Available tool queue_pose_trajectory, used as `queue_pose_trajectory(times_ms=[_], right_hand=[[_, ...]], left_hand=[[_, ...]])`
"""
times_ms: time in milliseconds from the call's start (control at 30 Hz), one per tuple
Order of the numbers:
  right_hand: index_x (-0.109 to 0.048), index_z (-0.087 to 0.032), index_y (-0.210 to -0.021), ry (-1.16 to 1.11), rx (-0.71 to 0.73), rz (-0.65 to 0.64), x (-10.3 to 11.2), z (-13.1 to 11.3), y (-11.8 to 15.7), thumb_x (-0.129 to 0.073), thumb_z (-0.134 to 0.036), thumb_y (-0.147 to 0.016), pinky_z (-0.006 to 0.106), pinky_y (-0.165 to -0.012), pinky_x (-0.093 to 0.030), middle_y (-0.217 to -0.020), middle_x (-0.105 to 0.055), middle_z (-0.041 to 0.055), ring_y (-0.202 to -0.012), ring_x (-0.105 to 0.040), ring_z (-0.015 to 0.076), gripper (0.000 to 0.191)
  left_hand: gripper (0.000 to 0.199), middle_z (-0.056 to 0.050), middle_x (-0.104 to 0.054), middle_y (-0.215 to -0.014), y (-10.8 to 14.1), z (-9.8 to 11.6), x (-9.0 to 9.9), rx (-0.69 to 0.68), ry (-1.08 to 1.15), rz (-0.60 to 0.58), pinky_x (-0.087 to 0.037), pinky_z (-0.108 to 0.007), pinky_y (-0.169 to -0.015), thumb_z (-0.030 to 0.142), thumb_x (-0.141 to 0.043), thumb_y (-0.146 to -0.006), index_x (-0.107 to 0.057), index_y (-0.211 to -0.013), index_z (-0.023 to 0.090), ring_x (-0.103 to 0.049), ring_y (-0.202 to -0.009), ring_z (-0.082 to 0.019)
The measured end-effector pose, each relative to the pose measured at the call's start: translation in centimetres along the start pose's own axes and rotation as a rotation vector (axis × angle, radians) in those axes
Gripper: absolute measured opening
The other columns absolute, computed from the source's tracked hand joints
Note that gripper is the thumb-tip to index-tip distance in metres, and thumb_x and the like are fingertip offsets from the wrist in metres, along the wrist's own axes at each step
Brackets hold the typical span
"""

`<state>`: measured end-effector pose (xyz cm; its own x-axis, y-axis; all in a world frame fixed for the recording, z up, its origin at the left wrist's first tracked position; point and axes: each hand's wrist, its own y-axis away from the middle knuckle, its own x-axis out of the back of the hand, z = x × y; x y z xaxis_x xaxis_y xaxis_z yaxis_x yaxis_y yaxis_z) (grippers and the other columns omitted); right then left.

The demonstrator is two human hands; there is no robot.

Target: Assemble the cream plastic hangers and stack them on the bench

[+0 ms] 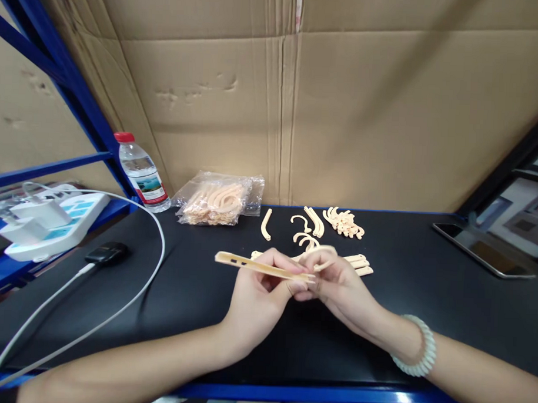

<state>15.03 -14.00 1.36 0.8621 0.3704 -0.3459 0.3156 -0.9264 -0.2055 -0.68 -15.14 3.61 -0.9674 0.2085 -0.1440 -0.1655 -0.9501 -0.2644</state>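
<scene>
Head view: left hand [257,298] has the slotted strip [266,269] pinched between thumb and fingers, its free end out at 10 o'clock; right hand [343,286] is clamped on a curved hook-like piece [327,249], right by the strip's other end; looks like the fitting-together step, tho fingers hide the joint; I'd say the next move calls for steady alignment, then a gentle push; loose hooks [344,223] sit at 1 o'clock from the hands, bagged parts [216,201] at 10.
</scene>
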Motion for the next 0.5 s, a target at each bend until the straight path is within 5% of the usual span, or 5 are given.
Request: queue_pose_trajectory(times_ms=[167, 500], right_hand=[[-0.067, -0.021, -0.085, 0.106, 0.131, 0.117, 0.1, -1.4, 0.0, -0.077, -0.027, -0.079, 0.028, -0.069, -0.063, -0.089, -0.062, 0.0010, -0.078, -0.067, 0.0142, 0.014], [-0.068, -0.019, -0.081, 0.069, -0.007, 0.007, 0.7, -1.6, -0.2, -0.076, -0.030, -0.080, 0.028, -0.068, -0.062, -0.090, -0.062, 0.0019, -0.082, -0.066, 0.0151, 0.014]], left_hand=[[0.016, -0.002, -0.073, -0.076, -0.7, 0.0, 0.5, -0.011, 0.087, -0.001, -0.057, -0.027, -0.072, 0.018, -0.079, -0.071, -0.063, -0.072, 0.015, -0.071, -0.076, -0.018], [0.016, -0.001, -0.072, -0.075, -1.4, -0.7, 1.2, 0.015, 0.048, -0.019, -0.058, -0.028, -0.073, 0.019, -0.080, -0.071, -0.065, -0.074, 0.016, -0.071, -0.076, -0.018]])
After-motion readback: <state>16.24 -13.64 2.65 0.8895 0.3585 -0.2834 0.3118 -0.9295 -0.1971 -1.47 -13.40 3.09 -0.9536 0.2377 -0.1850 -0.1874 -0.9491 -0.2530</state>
